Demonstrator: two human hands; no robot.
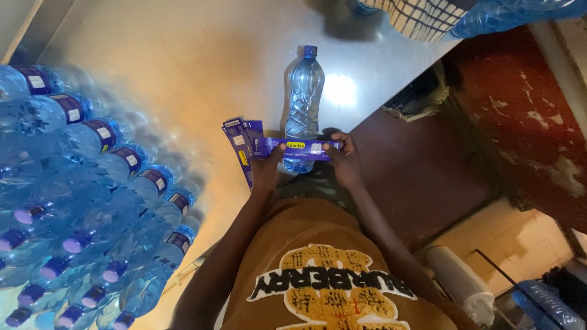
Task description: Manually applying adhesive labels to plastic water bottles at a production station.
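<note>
A clear blue plastic water bottle (304, 98) with a blue cap lies on the metal table (202, 55), cap pointing away from me. Both hands stretch a purple label strip (298, 147) across the bottle's near end. My left hand (266, 168) pinches the strip's left end and also holds a fan of several more purple label strips (239, 146). At the strip's right end, my right hand (347, 160) grips it with fingers curled.
A large stack of labelled blue bottles (79, 201) with purple caps fills the left side. More bottles in plastic wrap (520, 15) and a checked cloth (422, 15) sit at the top right. A white paper roll (461, 284) lies at lower right on the tiled floor.
</note>
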